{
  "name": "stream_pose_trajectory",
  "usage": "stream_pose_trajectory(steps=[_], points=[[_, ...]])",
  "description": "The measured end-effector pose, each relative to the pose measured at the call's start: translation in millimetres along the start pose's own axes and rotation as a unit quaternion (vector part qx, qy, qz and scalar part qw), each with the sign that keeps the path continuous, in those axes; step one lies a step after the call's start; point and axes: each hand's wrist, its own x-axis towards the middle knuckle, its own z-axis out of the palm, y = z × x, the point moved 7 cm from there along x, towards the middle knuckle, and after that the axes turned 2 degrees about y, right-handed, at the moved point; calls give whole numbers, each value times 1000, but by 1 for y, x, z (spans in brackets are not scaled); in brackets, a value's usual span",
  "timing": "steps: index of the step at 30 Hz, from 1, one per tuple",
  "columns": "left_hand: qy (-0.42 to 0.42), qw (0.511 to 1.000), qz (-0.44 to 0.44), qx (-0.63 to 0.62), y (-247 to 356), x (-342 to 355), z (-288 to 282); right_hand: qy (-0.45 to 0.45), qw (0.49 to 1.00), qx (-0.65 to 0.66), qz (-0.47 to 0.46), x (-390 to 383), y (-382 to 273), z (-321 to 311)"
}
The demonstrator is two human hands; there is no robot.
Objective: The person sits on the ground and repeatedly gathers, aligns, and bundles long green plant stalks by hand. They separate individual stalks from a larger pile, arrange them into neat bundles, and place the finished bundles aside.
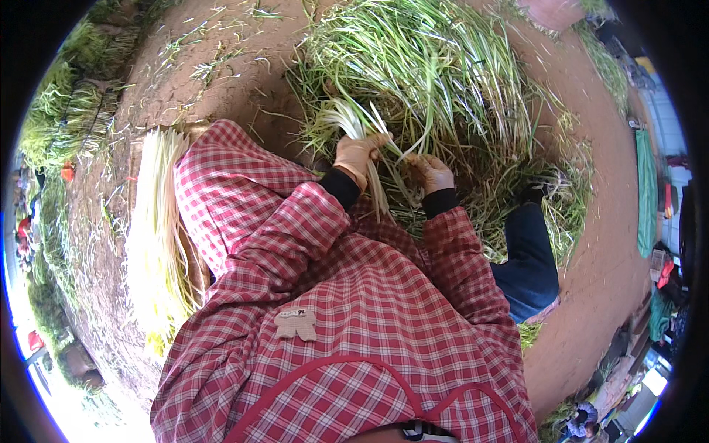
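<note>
My left hand [357, 157], in a tan glove, is closed round a small bunch of pale chive-like stalks [343, 118]. Their whitish ends stick out above the fist and hang below it toward my lap. Just to the right, my right hand [434, 175], also gloved, pinches at the low end of a stalk that crosses from the left hand; the exact spot between the fingertips is hard to see. Beyond both hands lies a large heap of long green and white stalks [436, 66]. Red checked sleeves with black cuffs cover my arms.
To my left, a long pile of cleaned white-to-yellow stalks [156, 221] lies beside my knee. Cut green leaves litter the brown dirt floor [244, 44]. More green bundles [66, 122] stand at the far left. A dark-trousered leg [528, 255] is at the right.
</note>
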Motion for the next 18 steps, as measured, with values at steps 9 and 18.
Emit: stream_pose_trajectory(steps=[9,18], points=[[-57,987,113,-101,65,-4,0,-132,450,-834,291,-73,39,-120],[-205,973,100,27,56,-19,31,-56,918,-335,-203,-29,-109,60]])
